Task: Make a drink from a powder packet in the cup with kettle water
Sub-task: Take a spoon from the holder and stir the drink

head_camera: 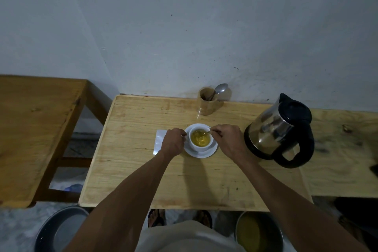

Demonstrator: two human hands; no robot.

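White cup (199,145) of yellow drink sits on its saucer (201,153) between both hands, left grip (173,142) pinching the handle, right grip (226,139) clamped on a teaspoon (204,133) dipped in.

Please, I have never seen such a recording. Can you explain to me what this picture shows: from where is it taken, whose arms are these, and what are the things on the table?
There is one picture, taken by a wide-angle camera worn on a person's head, looking down. The two bare arms are that person's own.

On the wooden table stands a white cup of yellow drink, on a white saucer. The right hand pinches a small spoon that dips into the drink. The left hand is at the cup's side; its exact grip is hidden.

A white packet lies flat, partly under the left hand. To the right stands a steel kettle with a black handle. By the wall, a wooden holder contains another spoon.
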